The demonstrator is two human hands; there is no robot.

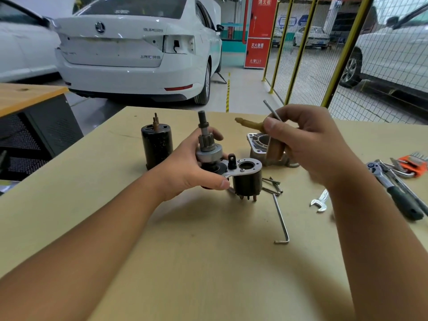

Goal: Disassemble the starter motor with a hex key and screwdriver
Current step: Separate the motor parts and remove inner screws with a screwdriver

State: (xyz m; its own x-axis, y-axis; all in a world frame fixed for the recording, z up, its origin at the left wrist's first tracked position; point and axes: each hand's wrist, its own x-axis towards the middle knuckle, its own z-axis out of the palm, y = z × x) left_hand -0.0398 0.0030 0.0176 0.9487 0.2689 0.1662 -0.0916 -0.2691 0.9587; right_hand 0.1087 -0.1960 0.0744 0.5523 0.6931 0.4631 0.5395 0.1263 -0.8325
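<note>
A garage bay, white car [136, 49] behind the tan worktop [208, 262]. At its middle the half-stripped starter motor [222, 163] stands upright, pinion shaft up, left hand [194, 167] curled round it. Right hand [308, 144] pinches a thin hex key [272, 111] against a tan plastic part [249, 123]. Best steady the body before seating the key squarely.

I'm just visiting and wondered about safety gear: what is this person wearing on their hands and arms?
Nothing that shows. The left hand and right hand are bare: no gloves, rings, watch or wristband. Both forearms are uncovered as far as the picture's edge, with no sleeve in view.
</note>
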